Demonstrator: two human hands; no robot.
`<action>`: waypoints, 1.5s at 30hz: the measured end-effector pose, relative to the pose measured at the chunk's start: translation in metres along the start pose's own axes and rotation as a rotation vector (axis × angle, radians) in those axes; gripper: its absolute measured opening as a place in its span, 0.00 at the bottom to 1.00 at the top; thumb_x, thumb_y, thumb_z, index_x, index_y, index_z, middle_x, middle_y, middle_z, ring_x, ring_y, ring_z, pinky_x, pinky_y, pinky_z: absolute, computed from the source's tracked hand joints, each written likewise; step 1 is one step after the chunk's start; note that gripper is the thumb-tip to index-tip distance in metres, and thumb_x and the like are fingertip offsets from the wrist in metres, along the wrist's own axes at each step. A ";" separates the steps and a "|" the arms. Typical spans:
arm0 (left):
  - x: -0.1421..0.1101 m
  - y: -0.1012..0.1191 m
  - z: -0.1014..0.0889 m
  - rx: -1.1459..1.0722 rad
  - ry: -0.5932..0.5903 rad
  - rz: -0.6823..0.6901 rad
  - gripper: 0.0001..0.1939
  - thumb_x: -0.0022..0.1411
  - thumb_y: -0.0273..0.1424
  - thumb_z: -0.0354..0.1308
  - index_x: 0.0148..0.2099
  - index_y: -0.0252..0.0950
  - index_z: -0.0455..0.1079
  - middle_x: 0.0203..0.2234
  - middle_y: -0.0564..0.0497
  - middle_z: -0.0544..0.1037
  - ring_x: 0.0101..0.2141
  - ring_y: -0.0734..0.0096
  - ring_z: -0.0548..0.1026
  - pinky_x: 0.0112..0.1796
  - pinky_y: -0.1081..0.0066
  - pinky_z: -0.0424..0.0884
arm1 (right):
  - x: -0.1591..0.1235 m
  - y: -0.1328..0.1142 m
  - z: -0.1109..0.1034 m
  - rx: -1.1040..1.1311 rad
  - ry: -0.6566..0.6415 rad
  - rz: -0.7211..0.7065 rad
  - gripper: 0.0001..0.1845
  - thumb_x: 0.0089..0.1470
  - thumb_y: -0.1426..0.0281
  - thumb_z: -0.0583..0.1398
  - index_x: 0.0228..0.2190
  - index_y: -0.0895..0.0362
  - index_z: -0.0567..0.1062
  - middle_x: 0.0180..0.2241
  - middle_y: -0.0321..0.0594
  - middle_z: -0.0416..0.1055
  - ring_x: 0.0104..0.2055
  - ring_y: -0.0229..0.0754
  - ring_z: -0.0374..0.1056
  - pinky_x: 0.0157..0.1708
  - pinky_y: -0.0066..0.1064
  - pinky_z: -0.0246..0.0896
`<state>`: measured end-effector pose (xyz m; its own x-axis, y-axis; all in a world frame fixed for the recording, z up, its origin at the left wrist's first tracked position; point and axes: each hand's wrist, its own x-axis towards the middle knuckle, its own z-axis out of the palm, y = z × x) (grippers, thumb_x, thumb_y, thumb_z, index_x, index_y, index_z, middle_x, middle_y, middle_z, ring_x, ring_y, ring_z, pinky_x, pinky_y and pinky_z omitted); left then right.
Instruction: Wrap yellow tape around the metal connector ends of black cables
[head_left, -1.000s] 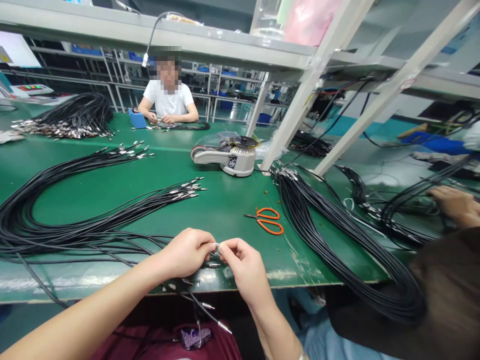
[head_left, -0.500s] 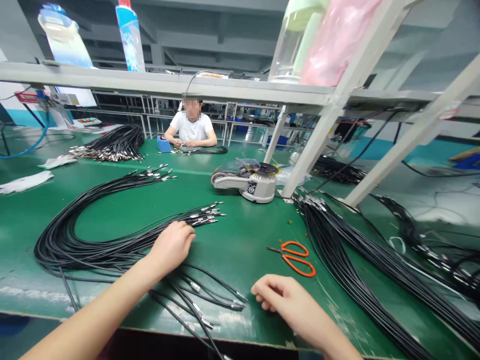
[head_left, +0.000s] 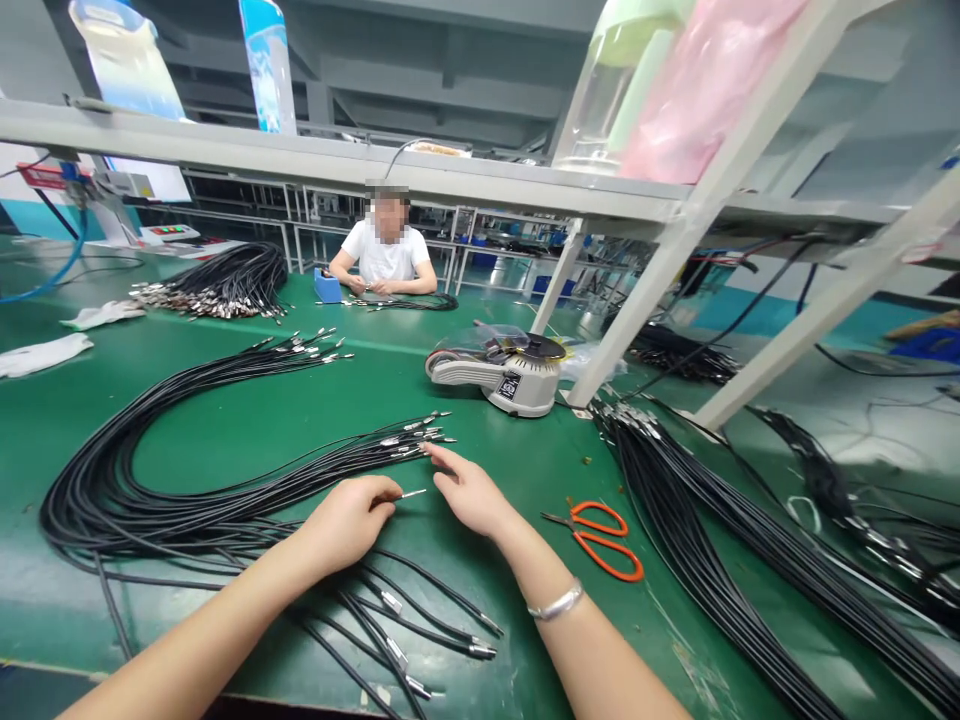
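Head view: left hand (head_left: pixel 351 520), fingers pinched on one black cable (head_left: pixel 375 500), metal tip (head_left: pixel 414 492) protruding just beyond the fingertips. Right hand (head_left: pixel 471 490), fingers loosely spread, index fingertip touching the bundled cable ends (head_left: pixel 420 433). Orange scissors (head_left: pixel 600 535) well right of it.

You are in a factory assembly workshop. Bundles of black cables (head_left: pixel 187 480) cover the long green surface (head_left: pixel 225 400), beside a tape dispenser (head_left: pixel 499 370), under metal racking (head_left: pixel 337 165).

My left hand (head_left: pixel 349 520) and right hand (head_left: pixel 469 490) lie near the cable bundle (head_left: pixel 225 490); scissors (head_left: pixel 600 538) right, tape dispenser (head_left: pixel 502 368) farther back.
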<state>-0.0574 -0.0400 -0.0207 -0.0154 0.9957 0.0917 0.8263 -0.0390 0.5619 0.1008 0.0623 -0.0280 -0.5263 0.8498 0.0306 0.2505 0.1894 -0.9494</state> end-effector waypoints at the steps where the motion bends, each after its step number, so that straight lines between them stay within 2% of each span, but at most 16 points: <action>1: -0.001 0.003 0.001 -0.044 0.005 0.010 0.13 0.60 0.28 0.48 0.43 0.38 0.72 0.37 0.52 0.78 0.37 0.72 0.74 0.40 0.74 0.67 | 0.000 0.000 0.001 0.026 0.005 0.008 0.17 0.44 0.74 0.58 0.39 0.54 0.76 0.44 0.42 0.73 0.46 0.42 0.67 0.47 0.35 0.58; 4: 0.000 0.009 0.006 -0.160 0.084 0.039 0.13 0.61 0.29 0.48 0.41 0.38 0.74 0.35 0.51 0.78 0.37 0.70 0.74 0.41 0.72 0.67 | -0.008 -0.002 -0.002 0.106 -0.036 0.077 0.12 0.49 0.66 0.56 0.33 0.58 0.76 0.35 0.44 0.75 0.35 0.41 0.70 0.34 0.33 0.64; 6: 0.001 0.008 0.009 -0.197 0.158 0.044 0.11 0.60 0.29 0.50 0.39 0.38 0.74 0.33 0.51 0.78 0.36 0.69 0.73 0.40 0.71 0.67 | -0.015 -0.005 -0.004 0.156 -0.081 0.128 0.14 0.49 0.62 0.57 0.28 0.59 0.76 0.27 0.41 0.75 0.27 0.38 0.69 0.26 0.29 0.63; 8: 0.003 0.004 0.013 -0.220 0.209 0.046 0.10 0.59 0.28 0.51 0.38 0.39 0.74 0.32 0.51 0.77 0.35 0.69 0.73 0.39 0.70 0.67 | -0.019 -0.008 -0.004 0.196 -0.110 0.159 0.13 0.45 0.61 0.61 0.24 0.60 0.75 0.22 0.37 0.72 0.23 0.35 0.67 0.24 0.26 0.61; 11: 0.005 0.000 0.018 -0.245 0.223 0.062 0.10 0.59 0.28 0.51 0.38 0.39 0.73 0.32 0.51 0.76 0.35 0.70 0.72 0.39 0.70 0.68 | -0.020 -0.010 -0.001 0.237 -0.126 0.178 0.12 0.41 0.62 0.64 0.22 0.60 0.75 0.20 0.34 0.71 0.21 0.33 0.64 0.23 0.25 0.59; 15: 0.006 0.001 0.023 -0.208 0.213 0.089 0.13 0.59 0.30 0.51 0.45 0.39 0.70 0.31 0.51 0.75 0.33 0.69 0.71 0.36 0.70 0.68 | -0.016 -0.010 0.004 0.274 -0.119 0.179 0.10 0.41 0.64 0.64 0.21 0.59 0.74 0.18 0.32 0.70 0.21 0.33 0.63 0.24 0.25 0.58; 18: 0.006 0.001 0.022 -0.168 0.192 0.106 0.12 0.61 0.31 0.48 0.42 0.38 0.71 0.30 0.50 0.74 0.33 0.69 0.71 0.37 0.70 0.67 | -0.015 -0.008 0.005 0.286 -0.094 0.170 0.08 0.40 0.67 0.64 0.20 0.59 0.74 0.17 0.31 0.69 0.21 0.33 0.63 0.25 0.25 0.58; 22: 0.003 -0.002 0.015 -0.146 0.145 -0.017 0.10 0.59 0.27 0.47 0.35 0.36 0.70 0.30 0.50 0.74 0.32 0.69 0.72 0.35 0.70 0.67 | -0.014 -0.007 0.007 0.292 -0.063 0.172 0.07 0.41 0.69 0.63 0.19 0.59 0.74 0.17 0.31 0.69 0.21 0.32 0.63 0.24 0.25 0.56; 25: 0.003 -0.002 0.014 -0.194 0.105 -0.030 0.12 0.57 0.25 0.47 0.39 0.37 0.69 0.32 0.50 0.74 0.32 0.70 0.72 0.35 0.70 0.67 | -0.013 -0.007 0.008 0.305 -0.058 0.177 0.07 0.40 0.68 0.63 0.20 0.59 0.73 0.17 0.31 0.69 0.21 0.32 0.63 0.24 0.25 0.57; 28: 0.006 0.001 0.019 -0.220 0.142 0.056 0.13 0.59 0.29 0.48 0.45 0.37 0.68 0.33 0.50 0.74 0.32 0.69 0.72 0.36 0.70 0.67 | -0.014 -0.008 0.009 0.323 -0.053 0.171 0.08 0.40 0.67 0.64 0.20 0.59 0.73 0.17 0.31 0.69 0.20 0.33 0.63 0.24 0.26 0.57; 31: 0.009 0.003 0.024 -0.224 0.216 0.122 0.11 0.61 0.31 0.48 0.41 0.39 0.71 0.31 0.50 0.75 0.33 0.68 0.72 0.36 0.71 0.67 | -0.015 -0.011 0.010 0.333 -0.049 0.162 0.08 0.40 0.67 0.64 0.19 0.59 0.73 0.17 0.31 0.69 0.20 0.33 0.63 0.24 0.26 0.57; 36: 0.009 0.003 0.023 -0.331 0.218 0.076 0.10 0.60 0.30 0.50 0.35 0.40 0.74 0.28 0.52 0.75 0.31 0.70 0.73 0.34 0.73 0.67 | -0.017 -0.013 0.012 0.336 -0.052 0.136 0.07 0.39 0.68 0.64 0.18 0.59 0.73 0.16 0.31 0.69 0.21 0.33 0.62 0.24 0.26 0.57; 42: 0.004 0.003 0.020 -0.355 0.185 0.092 0.13 0.61 0.28 0.47 0.39 0.39 0.74 0.31 0.51 0.76 0.34 0.70 0.73 0.37 0.72 0.68 | -0.018 -0.013 0.013 0.355 -0.038 0.143 0.06 0.39 0.70 0.63 0.18 0.59 0.73 0.16 0.31 0.68 0.20 0.33 0.63 0.24 0.26 0.57; 45: 0.004 0.006 0.020 -0.324 0.196 0.075 0.12 0.60 0.32 0.49 0.39 0.38 0.73 0.30 0.51 0.75 0.31 0.70 0.73 0.33 0.72 0.68 | -0.018 -0.012 0.014 0.367 -0.038 0.152 0.06 0.39 0.70 0.63 0.18 0.60 0.72 0.16 0.31 0.69 0.20 0.32 0.63 0.24 0.25 0.57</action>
<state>-0.0410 -0.0343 -0.0337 -0.0951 0.9551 0.2805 0.6087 -0.1671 0.7756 0.0958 0.0378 -0.0212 -0.5367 0.8347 -0.1237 0.0241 -0.1313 -0.9910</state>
